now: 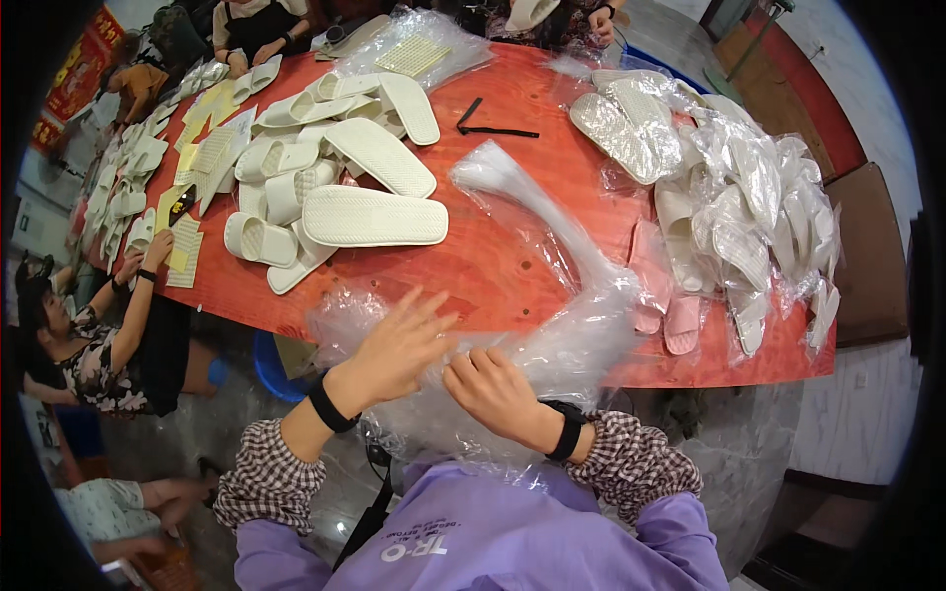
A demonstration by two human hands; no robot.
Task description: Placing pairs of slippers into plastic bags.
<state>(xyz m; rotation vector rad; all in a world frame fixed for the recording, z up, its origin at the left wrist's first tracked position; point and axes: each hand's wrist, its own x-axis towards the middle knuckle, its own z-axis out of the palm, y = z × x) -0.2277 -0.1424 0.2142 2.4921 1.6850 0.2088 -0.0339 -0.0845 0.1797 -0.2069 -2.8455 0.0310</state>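
My left hand (399, 340) hovers over crinkled see-through plastic bags (581, 345) at the table's near edge, its fingers stretched out and apart. Beside it on the right, my right hand (495, 392) has its fingers curled into a pinch on the thin plastic. Whether one bag or several layers sit between those fingertips I cannot tell. The bags trail over the edge toward my lap, and a long folded strip of plastic (507, 177) reaches up the table. Just beyond my left hand lies a pile of loose white slippers (374, 217).
On the right, bagged white slippers (734, 217) are heaped beside pink slippers (650, 271). A black strap (498, 131) lies on the red table (473, 286). Co-workers sit along the left and far sides, with a person (108, 335) near yellow sheets (185, 246). A blue tub (271, 364) stands below.
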